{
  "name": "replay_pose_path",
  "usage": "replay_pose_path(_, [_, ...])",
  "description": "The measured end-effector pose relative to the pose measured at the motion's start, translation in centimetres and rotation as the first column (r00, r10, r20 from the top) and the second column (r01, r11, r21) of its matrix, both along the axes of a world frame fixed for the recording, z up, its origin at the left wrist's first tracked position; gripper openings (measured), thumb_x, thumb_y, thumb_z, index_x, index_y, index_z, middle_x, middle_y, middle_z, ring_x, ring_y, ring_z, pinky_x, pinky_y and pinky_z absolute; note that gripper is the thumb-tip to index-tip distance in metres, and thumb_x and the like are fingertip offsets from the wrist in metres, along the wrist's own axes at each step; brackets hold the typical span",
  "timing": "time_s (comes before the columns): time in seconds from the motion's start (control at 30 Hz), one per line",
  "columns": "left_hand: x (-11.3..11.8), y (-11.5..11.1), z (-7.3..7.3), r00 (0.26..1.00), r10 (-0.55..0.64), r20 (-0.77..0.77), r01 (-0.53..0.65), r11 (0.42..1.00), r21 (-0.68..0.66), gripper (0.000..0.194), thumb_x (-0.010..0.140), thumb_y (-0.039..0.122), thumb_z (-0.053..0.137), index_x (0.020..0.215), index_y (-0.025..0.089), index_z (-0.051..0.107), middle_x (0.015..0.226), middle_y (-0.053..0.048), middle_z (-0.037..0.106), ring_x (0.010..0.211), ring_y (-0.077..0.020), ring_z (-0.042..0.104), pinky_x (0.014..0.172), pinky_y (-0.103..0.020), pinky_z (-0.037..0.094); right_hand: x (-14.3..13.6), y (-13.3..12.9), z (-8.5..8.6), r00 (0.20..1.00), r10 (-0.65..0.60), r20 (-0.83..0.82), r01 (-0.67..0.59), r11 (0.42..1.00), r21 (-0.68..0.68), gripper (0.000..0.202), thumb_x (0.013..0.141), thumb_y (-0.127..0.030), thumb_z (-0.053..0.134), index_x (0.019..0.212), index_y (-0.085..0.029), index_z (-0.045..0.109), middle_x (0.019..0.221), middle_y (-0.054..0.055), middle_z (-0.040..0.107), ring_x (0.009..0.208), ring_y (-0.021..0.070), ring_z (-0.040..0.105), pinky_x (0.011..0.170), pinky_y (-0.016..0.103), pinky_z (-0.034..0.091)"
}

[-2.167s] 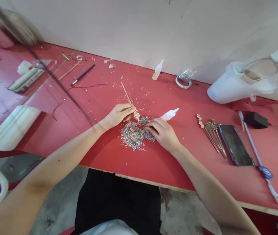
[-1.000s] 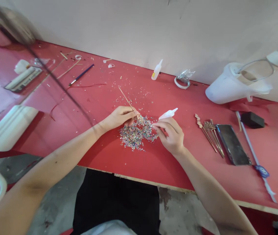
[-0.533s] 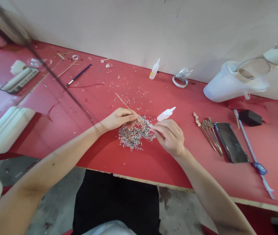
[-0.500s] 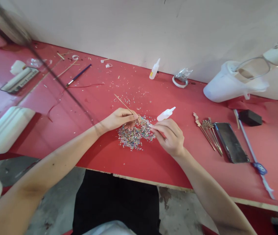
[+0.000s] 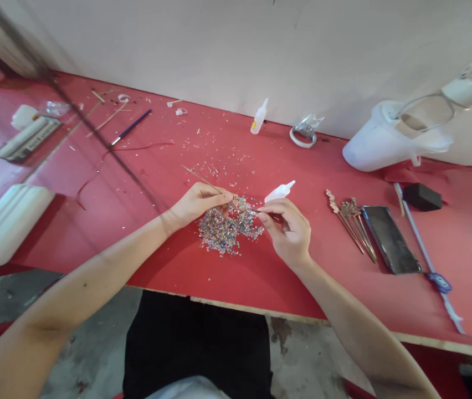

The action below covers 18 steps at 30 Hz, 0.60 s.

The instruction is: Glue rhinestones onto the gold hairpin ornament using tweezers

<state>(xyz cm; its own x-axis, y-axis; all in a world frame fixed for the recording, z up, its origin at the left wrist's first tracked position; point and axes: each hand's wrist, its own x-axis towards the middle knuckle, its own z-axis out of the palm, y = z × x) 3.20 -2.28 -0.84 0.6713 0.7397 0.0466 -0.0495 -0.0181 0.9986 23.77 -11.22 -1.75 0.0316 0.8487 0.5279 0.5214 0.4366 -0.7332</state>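
Note:
A thin gold hairpin [image 5: 198,176] is pinched in my left hand [image 5: 206,204]; its shaft points up and to the left. The hairpin's ornamented end lies by the fingertips and is partly hidden. My right hand [image 5: 288,226] is closed on a thin dark pointed tool [image 5: 254,210], whose tip reaches left toward that end; its exact kind does not show. Beneath both hands spreads a pile of small sparkly rhinestones [image 5: 219,233]. Just beyond my right hand lies a white glue bottle [image 5: 280,192].
Ornate hairpins [image 5: 346,224], a phone [image 5: 390,239], a black block [image 5: 422,197] and a long blue-grey rod [image 5: 421,238] lie at right. Along the wall are another glue bottle [image 5: 259,117], a tape roll [image 5: 302,138] and a white pitcher [image 5: 369,138]. A paintbrush [image 5: 131,127] lies left.
The hairpin's shaft has tilted lower to the left. My right hand's dark tool now shows extending toward the hairpin's ornamented end. The view has shifted slightly.

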Motion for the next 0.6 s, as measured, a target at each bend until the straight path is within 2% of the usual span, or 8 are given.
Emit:
replay_pose_path(0.2, [0.3, -0.4, -0.6, 0.99, 0.1, 0.095, -0.076, 0.971, -0.226, 0.02, 0.079, 0.03, 0.069, 0.071, 0.012, 0.073, 0.071, -0.007, 0.071, 0.06, -0.0119, 0.065, 0.062, -0.026, 0.053, 0.0, -0.2, 0.0, 0.999, 0.005, -0.043, -0.008, 0.999, -0.054, 0.006, 0.089, -0.027, 0.061, 0.086, -0.024, 0.065, 0.082, 0.003, 0.064, 0.075, 0.0158, 0.062, 0.064, 0.031, 0.055])
replay_pose_path(0.4, [0.6, -0.8, -0.5, 0.99, 0.097, 0.099, -0.068, 0.962, -0.266, 0.021, 0.081, 0.03, 0.068, 0.072, 0.012, 0.074, 0.067, -0.007, 0.072, 0.061, -0.0117, 0.066, 0.063, -0.024, 0.054, -0.2, -0.3, -0.1, 0.992, -0.015, -0.127, 0.0, 0.993, -0.116, 0.007, 0.087, -0.029, 0.064, 0.083, -0.023, 0.065, 0.079, 0.002, 0.062, 0.07, 0.0144, 0.06, 0.06, 0.03, 0.055])
replay_pose_path(0.5, [0.8, -0.9, -0.5, 0.987, 0.119, 0.105, -0.086, 0.957, -0.278, 0.021, 0.08, 0.031, 0.069, 0.072, 0.012, 0.074, 0.078, -0.008, 0.073, 0.063, -0.0105, 0.066, 0.064, -0.024, 0.055, -0.4, -0.3, -0.2, 0.967, 0.009, -0.256, -0.055, 0.983, -0.175, 0.009, 0.086, -0.03, 0.064, 0.082, -0.022, 0.065, 0.077, 0.001, 0.06, 0.064, 0.0124, 0.061, 0.059, 0.029, 0.056])
replay_pose_path(0.6, [1.0, -1.1, -0.8, 0.989, 0.114, 0.092, -0.085, 0.959, -0.269, 0.024, 0.082, 0.033, 0.068, 0.071, 0.012, 0.074, 0.077, -0.007, 0.072, 0.061, -0.0099, 0.064, 0.064, -0.024, 0.054, -0.7, -0.2, -0.1, 0.937, 0.035, -0.348, -0.119, 0.967, -0.224, 0.01, 0.086, -0.03, 0.065, 0.082, -0.021, 0.065, 0.077, 0.001, 0.063, 0.066, 0.0131, 0.064, 0.062, 0.03, 0.057])
